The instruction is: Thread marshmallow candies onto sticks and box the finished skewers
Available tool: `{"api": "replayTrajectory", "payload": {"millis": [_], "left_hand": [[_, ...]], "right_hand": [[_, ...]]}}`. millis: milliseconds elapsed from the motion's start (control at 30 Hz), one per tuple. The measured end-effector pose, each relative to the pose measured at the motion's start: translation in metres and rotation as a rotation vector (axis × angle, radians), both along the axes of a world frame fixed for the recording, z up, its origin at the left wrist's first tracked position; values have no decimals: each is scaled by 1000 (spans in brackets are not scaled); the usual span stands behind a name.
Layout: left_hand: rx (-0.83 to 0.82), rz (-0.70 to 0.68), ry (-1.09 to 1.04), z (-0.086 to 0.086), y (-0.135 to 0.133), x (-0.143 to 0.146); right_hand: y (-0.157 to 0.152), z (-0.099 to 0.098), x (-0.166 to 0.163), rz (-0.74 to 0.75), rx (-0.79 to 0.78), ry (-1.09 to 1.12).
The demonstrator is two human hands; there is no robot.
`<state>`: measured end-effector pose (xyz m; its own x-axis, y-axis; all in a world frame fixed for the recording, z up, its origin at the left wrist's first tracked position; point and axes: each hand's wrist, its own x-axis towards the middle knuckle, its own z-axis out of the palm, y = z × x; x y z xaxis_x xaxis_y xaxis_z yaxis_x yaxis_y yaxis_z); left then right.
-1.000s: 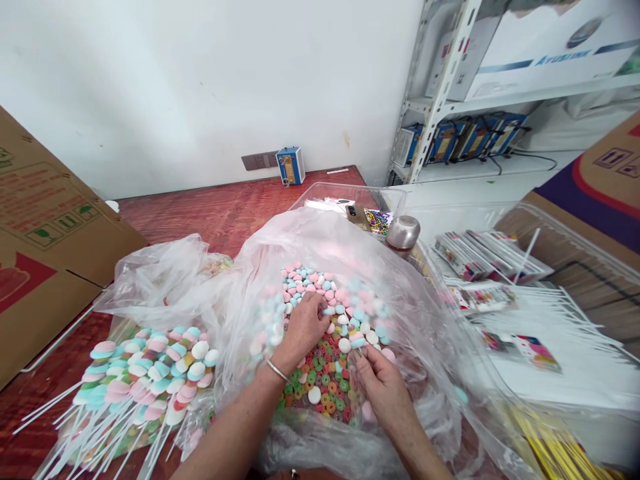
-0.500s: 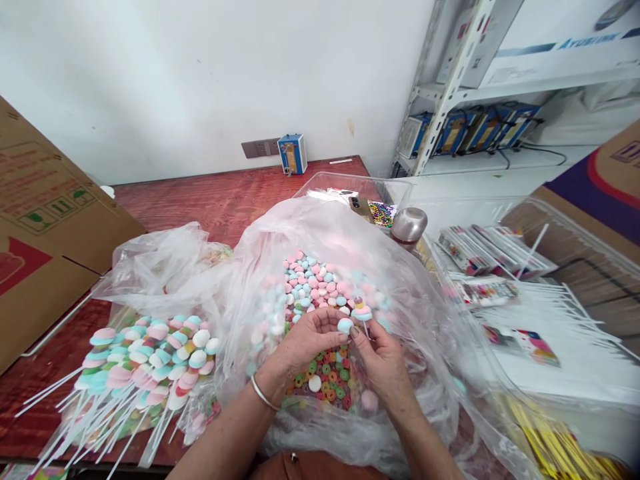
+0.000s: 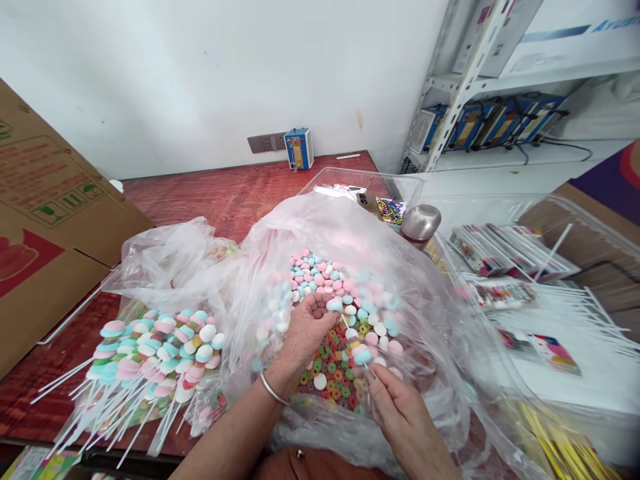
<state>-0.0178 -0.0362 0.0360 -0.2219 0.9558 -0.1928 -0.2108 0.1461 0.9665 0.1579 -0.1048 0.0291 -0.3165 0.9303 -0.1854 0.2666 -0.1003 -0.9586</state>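
Observation:
My left hand [image 3: 311, 328] is closed, pinching a blue-and-white marshmallow [image 3: 334, 305] between thumb and fingers. A white stick comes up from my right hand [image 3: 397, 400], which is closed around its lower part. Threaded on that stick is a marshmallow skewer [image 3: 361, 354] of soft sweets, pink and blue at the bottom with a paler piece above. Its bare upper end points at the marshmallow in my left hand; whether they touch I cannot tell. Below my hands, an open clear plastic bag [image 3: 300, 220] holds pink, blue and white marshmallows [image 3: 320, 270] and coloured ring candies [image 3: 330, 367].
Finished-looking marshmallow sticks [image 3: 155, 350] lie piled on the left, beside a cardboard box [image 3: 55, 193]. A metal cup [image 3: 421, 223] and a phone [image 3: 367, 202] are behind the bag. White sticks [image 3: 565, 313] and yellow ties [image 3: 565, 447] fill the right side.
My right hand has moved down and away from the left, tilting the skewer so its bare end points up-left. My left hand has lifted slightly with the marshmallow. The view has shifted a little.

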Motion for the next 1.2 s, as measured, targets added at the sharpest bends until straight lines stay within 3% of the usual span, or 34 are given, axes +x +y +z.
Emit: {"api": "replayTrajectory", "payload": {"millis": [200, 433, 767, 900, 1033, 1133, 1200], "left_hand": [[2, -52, 26, 0, -3, 2], [94, -120, 123, -13, -5, 1], [100, -257, 149, -9, -7, -2], [96, -259, 210, -12, -12, 4], [119, -269, 204, -15, -22, 14], [104, -307, 226, -11, -26, 6], [117, -251, 377, -8, -24, -8]], "right_hand": [[0, -6, -5, -32, -179, 122], [1, -10, -10, -55, -355, 261], [2, -4, -14, -92, -426, 358], [6, -8, -15, -80, -410, 336], [12, -16, -20, -114, -273, 285], [18, -27, -20, -139, -200, 217], [20, -35, -16, -163, -181, 184]]}}
